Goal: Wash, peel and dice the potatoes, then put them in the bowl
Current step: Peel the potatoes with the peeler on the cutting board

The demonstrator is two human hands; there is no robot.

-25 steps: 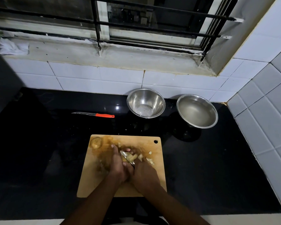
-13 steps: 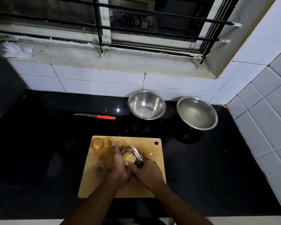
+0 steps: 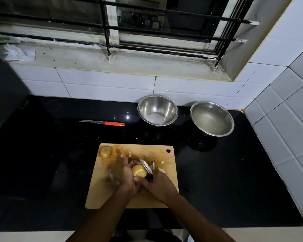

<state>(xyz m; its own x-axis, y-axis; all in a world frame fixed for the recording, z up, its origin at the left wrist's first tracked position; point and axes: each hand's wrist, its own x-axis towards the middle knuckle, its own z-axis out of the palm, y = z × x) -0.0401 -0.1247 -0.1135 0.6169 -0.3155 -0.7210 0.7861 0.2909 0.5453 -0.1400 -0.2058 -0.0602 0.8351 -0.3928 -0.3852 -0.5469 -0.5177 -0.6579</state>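
Over the wooden cutting board [image 3: 105, 194], my left hand [image 3: 127, 173] grips a partly peeled yellow potato [image 3: 139, 170]. My right hand [image 3: 158, 185] holds a metal peeler [image 3: 146, 168] whose blade lies against the potato's right side. Another potato [image 3: 105, 151] sits at the board's far left corner. Pale peel scraps [image 3: 160, 167] lie on the board to the right of the hands. Two steel bowls stand behind the board: the nearer one [image 3: 157, 110] and a wider one [image 3: 212, 118] to its right.
A knife with an orange handle [image 3: 103, 123] lies on the black counter [image 3: 42, 163] left of the bowls. White tiled walls close the back and right side. A barred window with a ledge is above.
The peeler has moved from the potato's top to its right side. The potato has turned in my left hand and shows more of its yellow surface.
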